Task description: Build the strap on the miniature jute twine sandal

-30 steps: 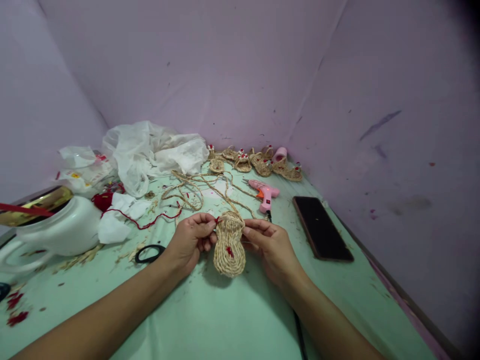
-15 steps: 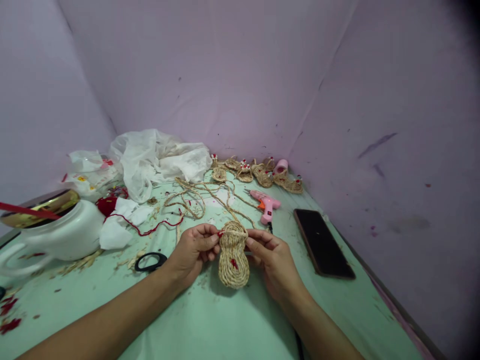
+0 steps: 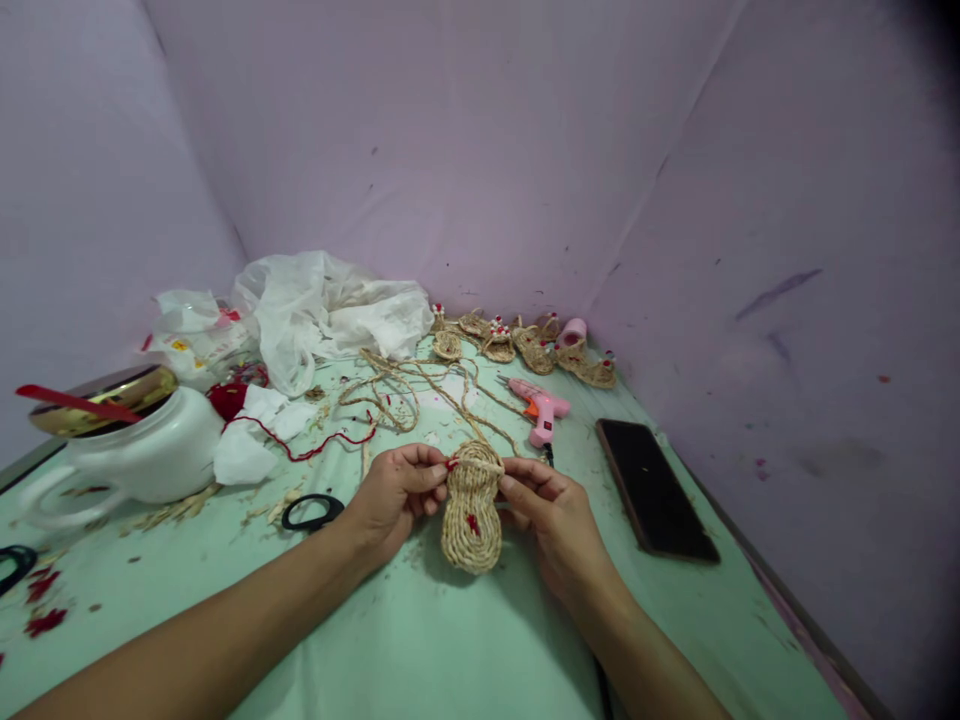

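Note:
Between my two hands is a small woven straw slipper (image 3: 474,545), coiled from braided cord, with a dab of red in the middle of its lower half. A short strap crosses its far end. My left hand (image 3: 394,500) pinches the slipper's left edge beside the strap, where a bit of red shows at the fingertips. My right hand (image 3: 551,510) grips the right edge at the strap's other end. From the slipper's far end a long braided straw cord (image 3: 427,375) runs back in loose loops over the table.
A pink glue gun (image 3: 541,408) and a phone (image 3: 656,490) lie to the right. Finished straw slippers (image 3: 534,350) line the back wall. At left are a white teapot-shaped pot (image 3: 161,455), plastic bags (image 3: 322,310), red yarn (image 3: 300,455) and black-handled scissors (image 3: 313,510).
The whole view has shifted slightly, so things appear a little farther right. Both hands keep the same hold on the slipper.

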The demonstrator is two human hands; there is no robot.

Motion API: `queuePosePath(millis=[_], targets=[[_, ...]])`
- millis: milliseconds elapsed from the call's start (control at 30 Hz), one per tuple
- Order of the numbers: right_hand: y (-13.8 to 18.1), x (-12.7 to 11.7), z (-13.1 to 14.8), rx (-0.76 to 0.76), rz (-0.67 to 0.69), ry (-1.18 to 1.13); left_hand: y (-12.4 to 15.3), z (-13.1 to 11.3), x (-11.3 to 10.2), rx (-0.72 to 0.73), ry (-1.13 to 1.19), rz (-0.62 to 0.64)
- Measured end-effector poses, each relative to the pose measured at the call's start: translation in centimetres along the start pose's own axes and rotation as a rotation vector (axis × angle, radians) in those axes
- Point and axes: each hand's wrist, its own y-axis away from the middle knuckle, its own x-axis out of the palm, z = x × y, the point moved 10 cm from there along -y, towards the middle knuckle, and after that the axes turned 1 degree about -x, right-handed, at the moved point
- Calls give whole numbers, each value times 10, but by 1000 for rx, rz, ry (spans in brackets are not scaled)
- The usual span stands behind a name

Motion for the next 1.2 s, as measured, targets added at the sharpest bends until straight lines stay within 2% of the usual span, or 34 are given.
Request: queuePosePath(millis=[300, 433, 500, 600, 700, 867, 967, 1067, 1200], targets=[[0, -4, 3, 7, 4, 65, 3, -4, -1, -10, -68, -32], [3, -14, 34, -241, -45, 203, 7, -9, 6, -22, -278, -33], [8, -5, 41, -309, 4, 340, 9, -12, 11, -11, -371, -18], [14, 14, 37, -317, 102, 517, 12, -11, 18, -5, -442, 15], [16, 20, 30, -295, 92, 573, 14, -10, 22, -2, -471, 28], [12, 3, 22, -205, -56, 427, 14, -17, 26, 44, -518, 41], [8, -3, 13, -107, -59, 211, 13, -20, 22, 34, -557, -1], [6, -4, 2, 11, -58, -3, 12, -17, 21, -13, -555, 11], [4, -3, 2, 14, -50, 104, 12, -16, 21, -17, -575, 27]])
